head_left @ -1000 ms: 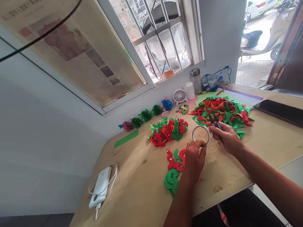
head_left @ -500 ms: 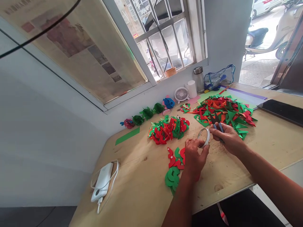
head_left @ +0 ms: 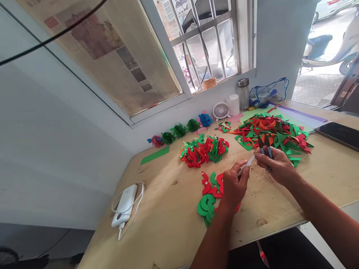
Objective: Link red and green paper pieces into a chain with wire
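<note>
My left hand is closed on a roll of white tape, now seen nearly edge-on. My right hand holds dark scissors with the blades pointing up and apart, and its fingertips meet the tape's upper end. Beside my left hand lie curved red pieces and green pieces. Behind the hands is a bunch of red and green shapes with small white patches. A heap of red, green and orange scraps lies beyond the scissors.
A white power bank with a cable lies at the left. Along the wall stand paper flowers, a small fan, a white cylinder and a glass bottle. A black phone rests at the right.
The tape roll has turned from an open ring to nearly edge-on. My hands have come slightly closer to each other, and the camera view has shifted a little.
</note>
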{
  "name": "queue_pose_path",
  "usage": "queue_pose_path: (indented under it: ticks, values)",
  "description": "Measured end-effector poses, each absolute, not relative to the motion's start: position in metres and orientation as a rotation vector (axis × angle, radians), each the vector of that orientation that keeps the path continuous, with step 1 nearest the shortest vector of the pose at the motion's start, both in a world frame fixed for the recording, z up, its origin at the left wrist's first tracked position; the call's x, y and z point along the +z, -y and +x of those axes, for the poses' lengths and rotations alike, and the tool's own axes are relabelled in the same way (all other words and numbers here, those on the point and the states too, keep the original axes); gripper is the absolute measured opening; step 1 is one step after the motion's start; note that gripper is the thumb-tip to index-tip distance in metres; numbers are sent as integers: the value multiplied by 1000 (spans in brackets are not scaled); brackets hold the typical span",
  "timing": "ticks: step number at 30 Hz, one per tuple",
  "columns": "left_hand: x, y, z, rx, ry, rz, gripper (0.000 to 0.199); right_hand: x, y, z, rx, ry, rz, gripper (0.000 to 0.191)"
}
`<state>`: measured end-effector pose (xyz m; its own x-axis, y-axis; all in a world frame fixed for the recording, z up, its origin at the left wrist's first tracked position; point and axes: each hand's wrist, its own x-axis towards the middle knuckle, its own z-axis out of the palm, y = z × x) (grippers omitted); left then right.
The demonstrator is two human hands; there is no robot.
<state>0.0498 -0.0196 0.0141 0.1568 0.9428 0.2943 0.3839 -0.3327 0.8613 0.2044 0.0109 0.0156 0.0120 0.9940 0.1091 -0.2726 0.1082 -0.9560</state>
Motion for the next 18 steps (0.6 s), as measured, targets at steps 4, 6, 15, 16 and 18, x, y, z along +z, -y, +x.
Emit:
queue_pose_path:
  ticks: [4, 6, 15, 16, 18]
  values:
    - [12, 19, 50, 1163, -1271, 1762, 33, 18, -10, 203, 1216, 1063, -945, 28]
    - [11, 18, 49, 1189, -1287, 1722, 33, 18, -9, 202, 1180, 1073, -974, 28]
    - [15, 15, 45, 1264, -1347, 1619, 34, 12, -11, 202, 1143, 1144, -1051, 33]
    - [16, 15, 45, 1264, -1349, 1615, 33, 13, -11, 203, 1144, 1127, -1055, 33]
    - [18, 16, 45, 1263, -1348, 1605, 31, 15, -11, 203, 1140, 1082, -1066, 34]
